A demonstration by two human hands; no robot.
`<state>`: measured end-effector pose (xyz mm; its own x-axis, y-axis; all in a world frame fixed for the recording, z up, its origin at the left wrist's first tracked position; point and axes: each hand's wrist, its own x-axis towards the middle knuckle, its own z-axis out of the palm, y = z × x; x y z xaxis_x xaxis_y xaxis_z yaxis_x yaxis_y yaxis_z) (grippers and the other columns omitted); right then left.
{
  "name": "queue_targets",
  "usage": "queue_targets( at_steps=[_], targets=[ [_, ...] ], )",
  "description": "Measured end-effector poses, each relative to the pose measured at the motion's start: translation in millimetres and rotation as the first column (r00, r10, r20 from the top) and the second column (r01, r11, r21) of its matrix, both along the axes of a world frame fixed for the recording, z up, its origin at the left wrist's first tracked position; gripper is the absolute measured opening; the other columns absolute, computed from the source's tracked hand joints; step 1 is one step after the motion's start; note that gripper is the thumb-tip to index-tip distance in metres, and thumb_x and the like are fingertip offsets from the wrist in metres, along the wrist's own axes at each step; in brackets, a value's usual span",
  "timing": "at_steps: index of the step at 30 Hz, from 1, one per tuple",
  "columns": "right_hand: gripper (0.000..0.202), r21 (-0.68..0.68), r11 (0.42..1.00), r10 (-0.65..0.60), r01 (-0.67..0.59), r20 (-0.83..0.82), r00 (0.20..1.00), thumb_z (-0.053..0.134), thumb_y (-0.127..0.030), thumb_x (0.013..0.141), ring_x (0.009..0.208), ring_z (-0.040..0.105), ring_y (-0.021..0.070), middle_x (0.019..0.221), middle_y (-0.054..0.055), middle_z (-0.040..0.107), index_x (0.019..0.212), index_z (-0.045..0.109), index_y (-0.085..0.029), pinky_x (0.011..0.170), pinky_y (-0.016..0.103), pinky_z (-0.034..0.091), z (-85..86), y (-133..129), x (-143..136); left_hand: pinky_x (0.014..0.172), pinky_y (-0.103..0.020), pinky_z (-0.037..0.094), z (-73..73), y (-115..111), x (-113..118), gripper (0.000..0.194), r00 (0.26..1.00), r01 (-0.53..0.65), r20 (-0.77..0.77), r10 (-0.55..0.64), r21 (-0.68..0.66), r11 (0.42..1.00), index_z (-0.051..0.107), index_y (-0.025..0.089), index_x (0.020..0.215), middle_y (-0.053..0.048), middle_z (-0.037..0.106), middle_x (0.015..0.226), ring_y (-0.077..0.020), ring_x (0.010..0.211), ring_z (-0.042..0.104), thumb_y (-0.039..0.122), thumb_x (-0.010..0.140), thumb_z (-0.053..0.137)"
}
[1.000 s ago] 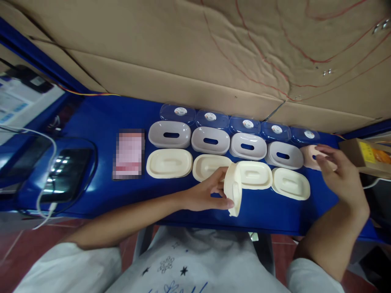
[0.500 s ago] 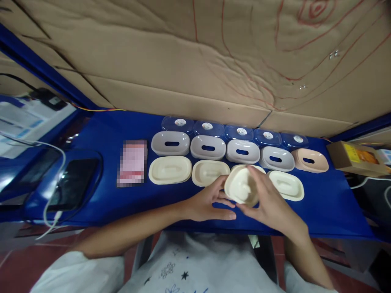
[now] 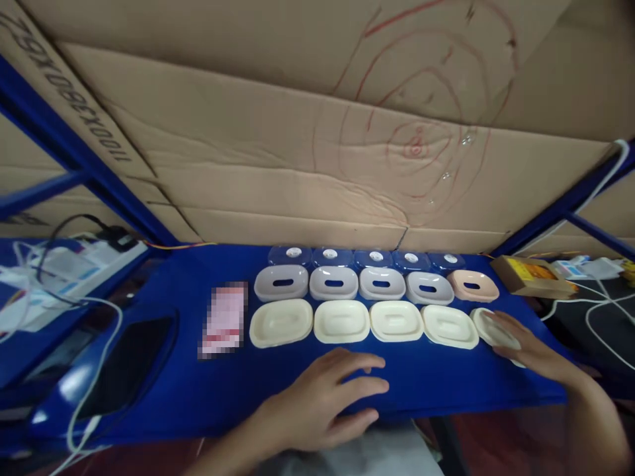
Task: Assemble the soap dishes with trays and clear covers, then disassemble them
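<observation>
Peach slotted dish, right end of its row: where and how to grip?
Probably pinch the right end wall of the peach dish, coming from above and right, thumb inside, fingers outside. It sits open side up, with that rim exposed; its left end is close to the grey dish.

Table (image 3: pixel 426 380): was blue, glossy.
Cream trays (image 3: pixel 342 322): five ran centrally; the 3 o'clock one was partly covered.
Grey bowls (image 3: pixel 333 295): four stood at 12.
Clear lids (image 3: pixel 373 260): lay behind.
Peach bowl (image 3: pixel 475 295): stood at 2.
Dark device (image 3: pixel 126 360): lay at 9.
</observation>
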<state>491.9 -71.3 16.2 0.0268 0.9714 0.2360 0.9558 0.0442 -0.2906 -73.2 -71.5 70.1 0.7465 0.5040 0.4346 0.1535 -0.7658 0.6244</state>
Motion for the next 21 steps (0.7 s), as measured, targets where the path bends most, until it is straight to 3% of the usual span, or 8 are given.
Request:
queue_targets(
  at_steps=[3,7,11,14,17,19,21],
  targets=[
    [0.055,-0.130,0.983,0.104,-0.127,-0.173,0.980,0.078,-0.054,0.080,0.147,0.055,0.0391,0.152,0.003,0.068,0.135,0.072,-0.056,0.108,0.053,0.057,-7.5,0.1,0.5,0.108,-0.042,0.059,-2.4,-4.6,-9.2,0.033,0.997,-0.072,-0.031,0.073,0.032,0.997,0.065,0.030,0.131,-0.007,0.072,0.140,-0.0266,0.121,0.073,0.025,0.099,0.069],
    [0.053,-0.161,0.972,0.105,-0.172,-0.358,0.928,0.074,-0.050,0.083,0.154,0.046,0.0358,0.158,-0.002,0.064,0.136,0.072,-0.057,0.122,0.051,0.041,-18.2,6.9,4.4,0.105,-0.041,0.062,2.3,-7.0,-29.6,0.036,0.977,-0.212,0.007,0.212,0.078,0.974,0.066,0.033,0.132,-0.005,0.075,0.134,-0.0268,0.120,0.073,0.026,0.098,0.071],
    [0.055,-0.135,0.987,0.012,-0.087,-0.480,0.877,0.074,-0.052,0.083,0.157,0.042,0.0354,0.161,0.001,0.061,0.138,0.074,-0.047,0.129,0.049,0.027,-38.3,7.3,9.3,0.100,-0.033,0.063,6.0,-7.7,-46.3,0.030,0.954,-0.297,0.104,0.282,0.177,0.938,0.065,0.032,0.135,-0.006,0.076,0.128,-0.0212,0.116,0.074,0.026,0.106,0.063],
    [0.053,-0.022,0.998,-0.057,0.054,-0.556,0.829,0.074,-0.053,0.079,0.157,0.043,0.0385,0.161,0.007,0.060,0.129,0.080,-0.037,0.129,0.050,0.027,-47.9,5.0,8.1,0.097,-0.029,0.063,12.0,-5.5,-53.4,0.026,0.953,-0.300,0.106,0.282,0.240,0.923,0.065,0.030,0.134,-0.006,0.076,0.125,-0.0179,0.113,0.073,0.025,0.108,0.059],
    [0.052,0.091,0.985,-0.068,0.146,-0.576,0.815,0.069,-0.054,0.079,0.155,0.047,0.0416,0.157,0.009,0.064,0.125,0.080,-0.034,0.130,0.056,0.028,-37.2,4.6,-4.4,0.096,-0.030,0.063,22.5,3.9,-57.4,0.028,0.961,-0.273,0.039,0.275,0.312,0.910,0.065,0.030,0.133,-0.005,0.076,0.125,-0.0182,0.112,0.073,0.021,0.108,0.058],
    [0.049,0.146,0.983,-0.014,0.110,-0.539,0.842,0.066,-0.054,0.086,0.154,0.049,0.0417,0.155,0.009,0.066,0.129,0.078,-0.034,0.130,0.058,0.029,-17.4,6.0,-21.3,0.094,-0.032,0.063,28.3,16.0,-58.5,0.029,0.964,-0.241,-0.017,0.265,0.366,0.899,0.066,0.029,0.132,-0.006,0.076,0.125,-0.0198,0.110,0.073,0.019,0.106,0.058],
    [0.042,0.181,0.983,0.093,-0.006,-0.476,0.875,0.063,-0.052,0.096,0.153,0.050,0.0398,0.154,0.010,0.066,0.130,0.078,-0.035,0.130,0.054,0.032,7.9,9.5,-45.1,0.093,-0.035,0.063,29.1,31.8,-57.8,0.027,0.966,-0.212,-0.043,0.255,0.429,0.878,0.067,0.027,0.129,-0.007,0.077,0.123,-0.0212,0.107,0.074,0.017,0.106,0.058]
  ],
)
